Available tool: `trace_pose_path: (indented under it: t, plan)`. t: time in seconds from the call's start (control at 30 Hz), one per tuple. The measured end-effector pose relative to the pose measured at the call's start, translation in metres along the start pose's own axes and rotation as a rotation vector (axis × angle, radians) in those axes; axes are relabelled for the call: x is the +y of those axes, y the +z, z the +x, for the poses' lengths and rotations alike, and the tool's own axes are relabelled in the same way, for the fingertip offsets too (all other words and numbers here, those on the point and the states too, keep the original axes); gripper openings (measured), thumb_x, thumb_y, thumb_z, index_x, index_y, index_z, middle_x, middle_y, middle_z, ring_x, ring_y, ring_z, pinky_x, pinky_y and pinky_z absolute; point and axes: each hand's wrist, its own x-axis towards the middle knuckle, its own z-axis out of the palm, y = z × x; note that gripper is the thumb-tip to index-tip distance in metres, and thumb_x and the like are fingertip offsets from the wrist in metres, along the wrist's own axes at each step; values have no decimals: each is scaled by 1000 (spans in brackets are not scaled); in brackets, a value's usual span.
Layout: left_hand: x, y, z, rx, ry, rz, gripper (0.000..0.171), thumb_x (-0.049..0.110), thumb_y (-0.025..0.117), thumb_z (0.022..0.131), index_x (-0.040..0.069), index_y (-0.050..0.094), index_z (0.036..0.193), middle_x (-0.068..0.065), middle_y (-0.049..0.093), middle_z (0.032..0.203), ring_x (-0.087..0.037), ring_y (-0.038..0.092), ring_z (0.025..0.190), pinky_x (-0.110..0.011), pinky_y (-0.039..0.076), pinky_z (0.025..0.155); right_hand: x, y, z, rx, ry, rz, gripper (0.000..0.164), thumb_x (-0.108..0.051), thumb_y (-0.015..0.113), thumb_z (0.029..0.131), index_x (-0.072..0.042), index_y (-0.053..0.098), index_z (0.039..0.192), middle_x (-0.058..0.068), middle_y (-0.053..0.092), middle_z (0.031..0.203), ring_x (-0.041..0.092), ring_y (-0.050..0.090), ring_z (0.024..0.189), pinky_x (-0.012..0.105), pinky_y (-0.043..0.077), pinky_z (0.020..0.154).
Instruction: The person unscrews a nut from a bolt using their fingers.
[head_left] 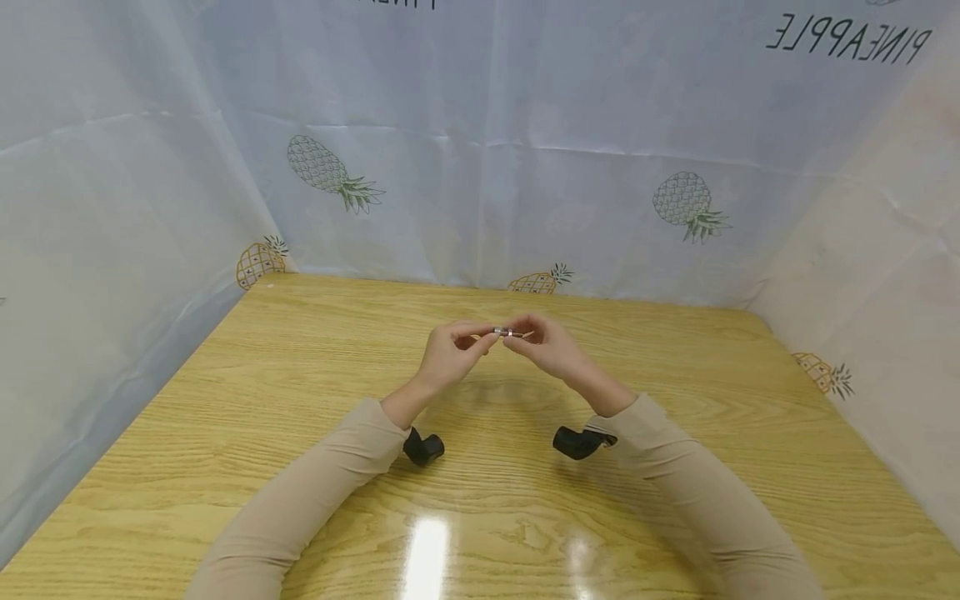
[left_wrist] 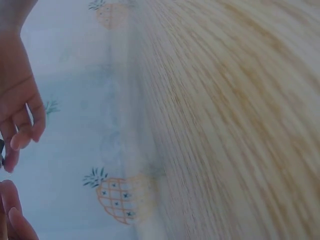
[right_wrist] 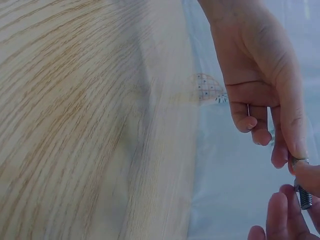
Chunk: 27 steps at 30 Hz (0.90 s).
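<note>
Close together above the middle of the table, both hands meet at a small silver threaded bolt [head_left: 502,332]. My left hand [head_left: 447,354] pinches its left end between thumb and fingertips. From the other side, my right hand [head_left: 553,346] pinches the right end. In the right wrist view, the threaded end of the bolt [right_wrist: 305,198] shows between the right fingers, and the left hand [right_wrist: 257,65] comes down from the top. Fingertips hide part of the bolt. The left wrist view shows only hand parts at its left edge, with the right hand [left_wrist: 20,90] uppermost.
Beneath the hands lies a wood-grain table [head_left: 300,375]. A pineapple-print cloth [head_left: 480,200] hangs behind it and along both sides. Black devices [head_left: 425,448] hang under each wrist, and light glares on the table's near part.
</note>
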Motion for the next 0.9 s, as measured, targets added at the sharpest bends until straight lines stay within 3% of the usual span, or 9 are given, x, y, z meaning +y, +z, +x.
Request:
trace_pose_path:
  t: [0.13, 0.27, 0.43, 0.73, 0.9]
  plan:
    - [18, -3, -6, -14, 0, -1, 25, 6, 60, 90, -8, 66, 110, -26, 65, 109, -40, 65, 85, -20, 53, 68, -1, 0, -1, 17, -14, 7, 37, -21, 60, 92, -5, 53, 124, 17, 55, 123, 33, 58, 108, 46, 49, 92]
    - [25, -3, -9, -16, -1, 6, 25, 5, 60, 90, -9, 66, 109, -26, 65, 109, -40, 65, 86, -21, 52, 68, -1, -1, -2, -14, -5, 4, 40, -29, 52, 96, -5, 52, 127, 19, 55, 124, 38, 57, 109, 49, 48, 93]
    - [26, -4, -9, -13, -6, 13, 25, 6, 60, 90, -8, 66, 109, -25, 65, 109, -39, 65, 88, -27, 55, 71, -1, -2, -2, -58, 9, 54, 41, -29, 42, 101, 2, 56, 123, 23, 58, 118, 41, 55, 111, 51, 45, 96]
    - [25, -4, -9, -13, -11, -5, 25, 5, 60, 90, -8, 65, 110, -26, 65, 110, -42, 65, 87, -24, 54, 70, -1, -1, -2, 16, -10, 13, 32, -19, 60, 92, -4, 55, 120, 18, 56, 122, 32, 60, 102, 50, 48, 91]
    - [25, -3, -8, -11, -16, 7, 25, 6, 60, 90, -8, 66, 110, -25, 65, 110, -39, 65, 86, -22, 54, 69, -1, -1, -3, -21, -9, 20, 36, -27, 55, 95, -4, 53, 123, 20, 55, 123, 35, 58, 104, 48, 48, 91]
